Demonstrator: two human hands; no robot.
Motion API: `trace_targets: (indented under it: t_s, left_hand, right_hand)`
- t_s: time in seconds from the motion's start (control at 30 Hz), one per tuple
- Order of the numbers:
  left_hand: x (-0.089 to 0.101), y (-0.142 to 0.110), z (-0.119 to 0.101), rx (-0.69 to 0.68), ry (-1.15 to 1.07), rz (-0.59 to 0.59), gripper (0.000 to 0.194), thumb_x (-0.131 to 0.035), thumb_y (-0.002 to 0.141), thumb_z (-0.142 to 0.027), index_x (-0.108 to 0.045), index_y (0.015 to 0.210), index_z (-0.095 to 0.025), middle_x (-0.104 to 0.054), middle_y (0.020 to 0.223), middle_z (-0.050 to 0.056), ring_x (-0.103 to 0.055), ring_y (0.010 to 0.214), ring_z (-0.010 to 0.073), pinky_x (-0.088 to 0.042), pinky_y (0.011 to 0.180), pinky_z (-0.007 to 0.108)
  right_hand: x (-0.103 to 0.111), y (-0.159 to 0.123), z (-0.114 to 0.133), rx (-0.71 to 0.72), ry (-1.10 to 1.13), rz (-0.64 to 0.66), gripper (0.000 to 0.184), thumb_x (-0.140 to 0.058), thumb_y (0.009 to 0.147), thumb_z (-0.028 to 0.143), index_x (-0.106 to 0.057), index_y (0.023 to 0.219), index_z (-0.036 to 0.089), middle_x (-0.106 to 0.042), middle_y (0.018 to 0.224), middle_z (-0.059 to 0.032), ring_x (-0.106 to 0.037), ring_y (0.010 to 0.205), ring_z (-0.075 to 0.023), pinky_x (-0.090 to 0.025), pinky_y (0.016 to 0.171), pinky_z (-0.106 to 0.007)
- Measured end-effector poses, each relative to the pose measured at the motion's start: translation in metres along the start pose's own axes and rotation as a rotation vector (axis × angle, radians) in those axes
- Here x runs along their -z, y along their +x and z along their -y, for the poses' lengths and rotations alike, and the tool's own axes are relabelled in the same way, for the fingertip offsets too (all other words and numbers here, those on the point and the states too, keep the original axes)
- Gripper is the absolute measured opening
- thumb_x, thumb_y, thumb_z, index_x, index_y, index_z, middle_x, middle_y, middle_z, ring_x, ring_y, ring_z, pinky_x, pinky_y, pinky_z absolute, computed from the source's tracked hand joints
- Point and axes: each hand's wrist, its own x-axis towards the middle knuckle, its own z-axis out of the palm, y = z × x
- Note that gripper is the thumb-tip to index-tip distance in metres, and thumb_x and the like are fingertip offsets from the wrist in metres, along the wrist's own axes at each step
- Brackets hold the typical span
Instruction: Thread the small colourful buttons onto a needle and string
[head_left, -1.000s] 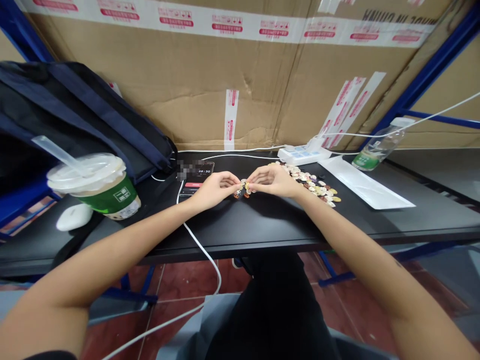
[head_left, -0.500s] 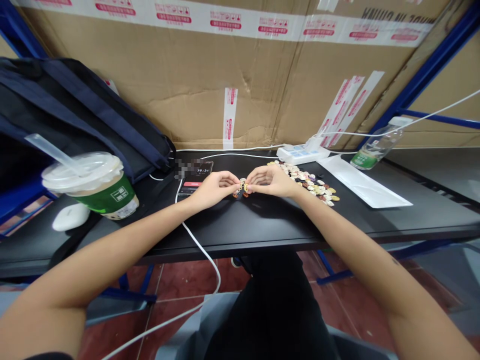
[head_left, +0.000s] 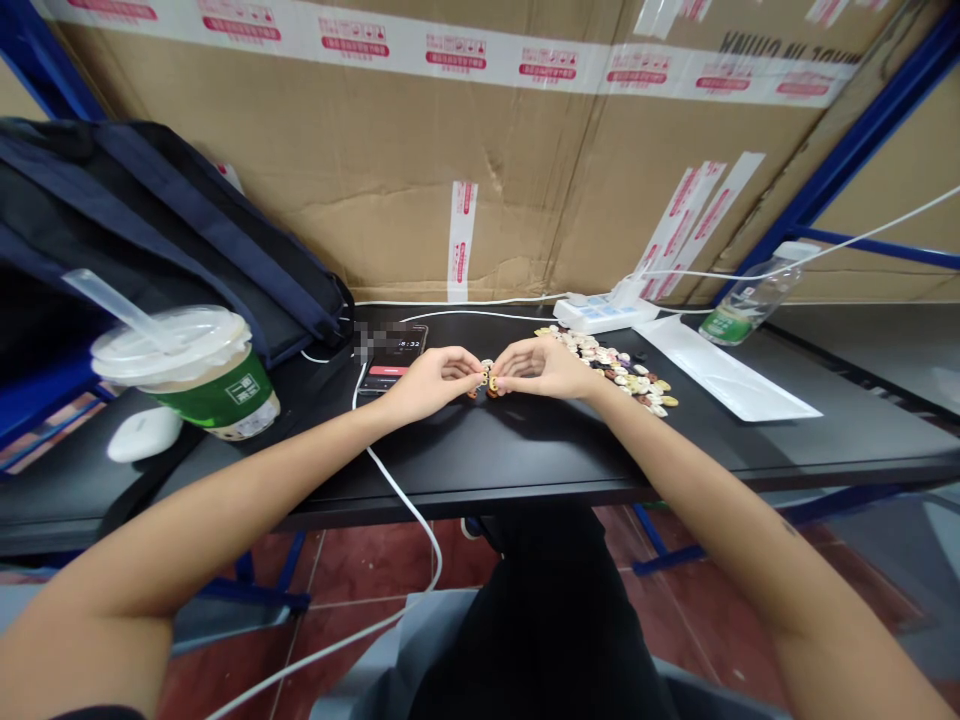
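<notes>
Over the middle of the black table, my left hand [head_left: 444, 382] and my right hand [head_left: 541, 368] meet fingertip to fingertip. Thumb and forefinger of the left pinch a small pale yellowish piece with holes [head_left: 484, 379]. The right pinches a small yellow piece [head_left: 493, 384] right beside it; whether the two are joined, I cannot tell. Orange-brown pieces show just beneath the fingertips. Behind and beside my right hand spreads a pile of small oval pieces [head_left: 615, 365] in white, yellow, brown, purple and black.
A phone [head_left: 391, 358] showing a timer lies left of my hands. Further left are a lidded drink cup [head_left: 217, 385], a white case [head_left: 144, 434] and a backpack [head_left: 187, 230]. A power strip [head_left: 604, 313], white tray [head_left: 735, 375] and bottle [head_left: 750, 300] are right. A white cable crosses the front edge.
My fingertips have shifted slightly, and the pale piece in the left hand now sits closer against the yellow one. The view has tilted a little; the phone's timer has advanced.
</notes>
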Motion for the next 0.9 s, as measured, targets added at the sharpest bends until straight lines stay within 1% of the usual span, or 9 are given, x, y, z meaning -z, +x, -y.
trace_targets:
  t_s: [0.1, 0.27, 0.4, 0.57, 0.77, 0.9]
  left_hand:
    - [-0.0001, -0.0003, 0.0004, -0.002, 0.004, 0.000, 0.028, -0.073, 0.079, -0.034, -0.065, 0.091, -0.010, -0.072, 0.083, 0.007, -0.070, 0.078, 0.0171, -0.056, 0.082, 0.036]
    - [-0.0015, -0.0012, 0.0013, -0.010, -0.006, 0.027, 0.027, -0.073, 0.080, -0.033, -0.064, 0.090, -0.010, -0.072, 0.086, 0.009, -0.070, 0.081, 0.0176, -0.056, 0.082, 0.036]
    - [-0.0024, -0.0010, 0.0010, -0.007, -0.014, 0.038, 0.028, -0.074, 0.079, -0.034, -0.065, 0.091, -0.010, -0.072, 0.087, 0.009, -0.070, 0.082, 0.0180, -0.056, 0.082, 0.036]
    - [-0.0015, -0.0007, 0.0020, -0.011, -0.018, 0.060, 0.028, -0.075, 0.078, -0.032, -0.064, 0.090, -0.010, -0.072, 0.088, 0.009, -0.069, 0.082, 0.0169, -0.056, 0.080, 0.034]
    - [-0.0005, -0.0002, 0.0056, -0.031, -0.015, 0.055, 0.024, -0.075, 0.078, -0.030, -0.063, 0.089, -0.011, -0.071, 0.086, 0.007, -0.068, 0.080, 0.0151, -0.054, 0.081, 0.032]
    - [-0.0005, -0.0004, 0.0028, -0.021, -0.034, 0.029, 0.024, -0.075, 0.078, -0.029, -0.062, 0.088, -0.011, -0.071, 0.085, 0.007, -0.069, 0.079, 0.0150, -0.055, 0.081, 0.032]
  right_hand:
    - [-0.0002, -0.0001, 0.0009, 0.003, 0.009, 0.004, 0.040, -0.081, 0.071, 0.042, -0.070, 0.096, 0.013, -0.075, 0.088, -0.0092, -0.073, 0.081, -0.0202, -0.058, 0.082, -0.036]
    - [-0.0002, 0.0007, 0.0025, 0.022, 0.025, -0.035, 0.037, -0.081, 0.071, 0.040, -0.070, 0.094, 0.013, -0.076, 0.085, -0.0088, -0.073, 0.078, -0.0194, -0.059, 0.079, -0.034]
    - [0.0003, 0.0014, 0.0019, 0.024, 0.029, -0.040, 0.038, -0.081, 0.072, 0.041, -0.070, 0.094, 0.013, -0.076, 0.085, -0.0091, -0.073, 0.079, -0.0198, -0.059, 0.080, -0.035]
    - [0.0007, 0.0020, 0.0014, 0.032, 0.005, -0.062, 0.035, -0.079, 0.074, 0.041, -0.070, 0.094, 0.013, -0.076, 0.084, -0.0086, -0.073, 0.080, -0.0200, -0.059, 0.080, -0.035]
    - [-0.0005, 0.0019, 0.0038, 0.048, -0.021, -0.094, 0.033, -0.077, 0.077, 0.040, -0.070, 0.093, 0.013, -0.076, 0.084, -0.0087, -0.073, 0.079, -0.0197, -0.060, 0.077, -0.033]
    - [-0.0004, 0.0006, 0.0054, 0.055, -0.062, -0.115, 0.033, -0.078, 0.076, 0.041, -0.070, 0.093, 0.013, -0.076, 0.086, -0.0092, -0.073, 0.079, -0.0197, -0.059, 0.078, -0.033]
